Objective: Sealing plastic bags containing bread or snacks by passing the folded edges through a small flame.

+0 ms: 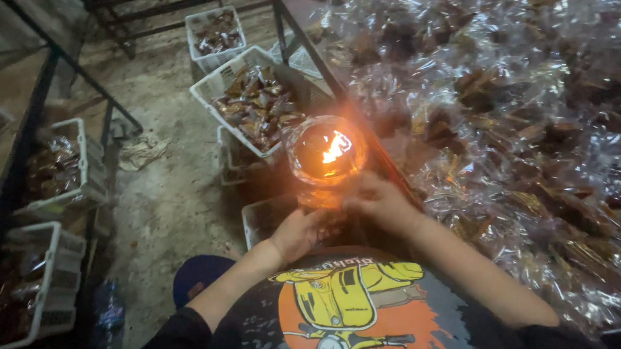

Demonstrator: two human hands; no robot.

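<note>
Here I held a small clear packet [323, 198] with both the left hand [300, 231] and right hand [376, 200] just below the lamp flame [335, 148] at the surface's edge, sealing; next needed steady, brief heat.

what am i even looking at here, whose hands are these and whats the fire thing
There is one picture, taken by a camera worn on a person's head, looking down at their own two bare hands. The left hand and right hand meet just below a small flame burning inside a clear glass cover; what they pinch between them is too dim to tell. To the right, a table is heaped with clear plastic packets of brown snacks. On the floor stand white baskets filled with more packets.
</note>
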